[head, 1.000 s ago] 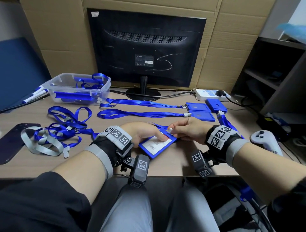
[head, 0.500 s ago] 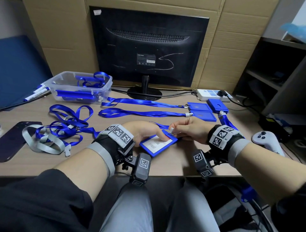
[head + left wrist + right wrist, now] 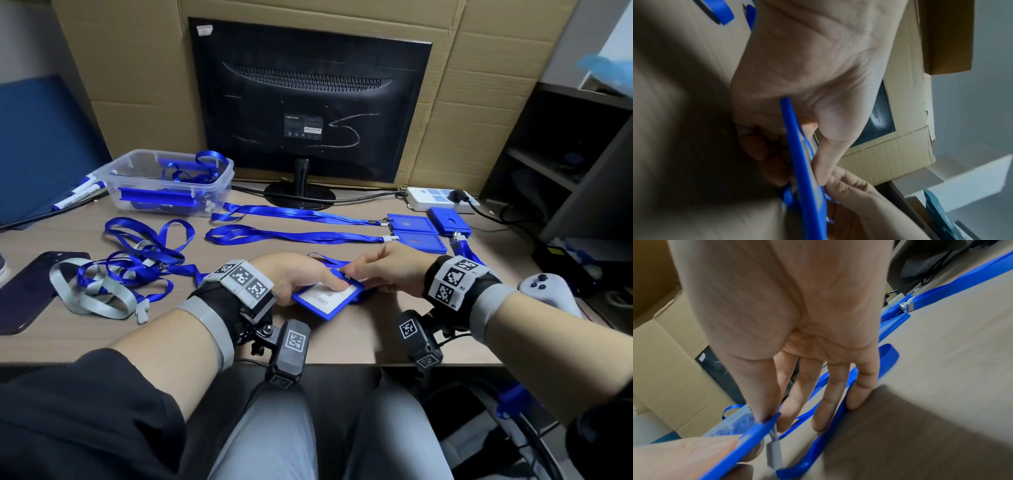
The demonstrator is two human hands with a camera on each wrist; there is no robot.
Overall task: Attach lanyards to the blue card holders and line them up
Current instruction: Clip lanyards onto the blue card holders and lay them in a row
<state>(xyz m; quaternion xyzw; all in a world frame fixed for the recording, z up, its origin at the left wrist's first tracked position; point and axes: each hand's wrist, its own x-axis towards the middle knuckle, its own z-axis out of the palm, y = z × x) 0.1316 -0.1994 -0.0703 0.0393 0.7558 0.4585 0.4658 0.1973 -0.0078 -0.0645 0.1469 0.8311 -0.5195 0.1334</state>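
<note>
Pinching card holder [image 3: 326, 297] tilted just above surface [image 3: 359, 339]: left hand [image 3: 301, 274] gripped one end, right hand [image 3: 387, 270] thumb and forefinger pinched slot corner at lanyard [image 3: 818, 404] clip [image 3: 774, 454]. Risked clip missing slot, holder slipping.

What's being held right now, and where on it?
The blue card holder: left hand pinches its left end, right hand pinches its top corner by the lanyard clip.

Office desk: monitor [image 3: 310, 102] back, power strip [image 3: 435, 199], cardboard sheets [image 3: 137, 78] behind, shelving [image 3: 561, 147] at right.
</note>
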